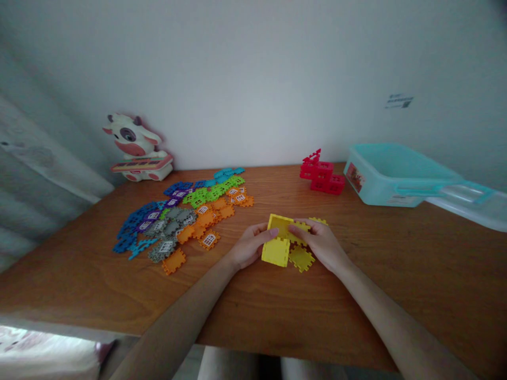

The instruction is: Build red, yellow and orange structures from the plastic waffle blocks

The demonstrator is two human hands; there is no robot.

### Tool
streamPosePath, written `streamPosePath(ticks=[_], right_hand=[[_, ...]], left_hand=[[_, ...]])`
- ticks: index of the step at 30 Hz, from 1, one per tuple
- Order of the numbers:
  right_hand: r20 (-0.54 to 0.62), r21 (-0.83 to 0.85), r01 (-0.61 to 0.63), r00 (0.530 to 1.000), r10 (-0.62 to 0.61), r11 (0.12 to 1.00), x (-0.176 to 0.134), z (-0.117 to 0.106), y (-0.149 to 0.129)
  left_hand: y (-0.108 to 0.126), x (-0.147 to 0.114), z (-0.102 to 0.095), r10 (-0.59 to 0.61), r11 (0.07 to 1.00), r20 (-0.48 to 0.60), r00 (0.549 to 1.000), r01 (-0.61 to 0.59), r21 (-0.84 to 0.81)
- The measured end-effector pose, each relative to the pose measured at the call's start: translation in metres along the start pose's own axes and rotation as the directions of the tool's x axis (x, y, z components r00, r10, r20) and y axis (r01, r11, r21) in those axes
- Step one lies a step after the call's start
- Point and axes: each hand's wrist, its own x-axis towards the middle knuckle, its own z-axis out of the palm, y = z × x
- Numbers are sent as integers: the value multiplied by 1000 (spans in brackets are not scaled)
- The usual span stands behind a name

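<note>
Between my two hands, just over the table, is a yellow block built of interlocking panels (pixel 276 252). My left hand (pixel 251 244) grips its left side, thumb laid over the upper panel. With thumb and fingers closed, my right hand (pixel 317 240) holds a yellow panel (pixel 300 232) at the block's right side; whether the two are joined I cannot tell. A loose yellow panel (pixel 301 258) with notched edges lies on the table below my right hand. Another yellow piece (pixel 320 220) shows partly behind that hand.
Blue, purple, green, grey and orange panels (pixel 186 227) lie spread on the wooden table (pixel 237 311) to the left. A red built shape (pixel 322 177) stands at the back right. Beside it are a turquoise bin (pixel 396 184) and a clear lid (pixel 475 203). A cow toy keyboard (pixel 142 153) stands back left.
</note>
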Motion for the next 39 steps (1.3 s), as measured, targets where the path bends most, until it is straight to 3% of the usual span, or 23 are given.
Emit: streamPosePath(ticks=[8, 14, 18, 24, 30, 35, 39], right_hand=[[55, 47, -47, 998, 45, 998, -1, 0, -1], [11, -17, -27, 1000, 27, 999, 2, -2, 4], [-61, -127, 46, 997, -54, 991, 3, -4, 6], [-53, -111, 48, 997, -54, 993, 6, -3, 9], [-79, -215, 85, 991, -104, 973, 4, -3, 5], [-82, -206, 52, 994, -71, 977, 4, -4, 5], [-111, -312, 161, 973, -204, 936, 2, -4, 5]], left_hand=[[-2, -2, -1, 1, 998, 48, 999, -4, 62], [-1, -3, -2, 2, 994, 55, 998, -8, 105], [-2, -2, -3, 23, 990, 62, 998, -31, 134], [-1, -1, -2, -1, 994, 43, 999, -4, 107], [1, 0, -4, -36, 996, 51, 998, 31, 88], [0, -1, -2, -53, 998, 53, 997, 51, 44], [1, -1, 0, -56, 997, 27, 998, 55, 49]])
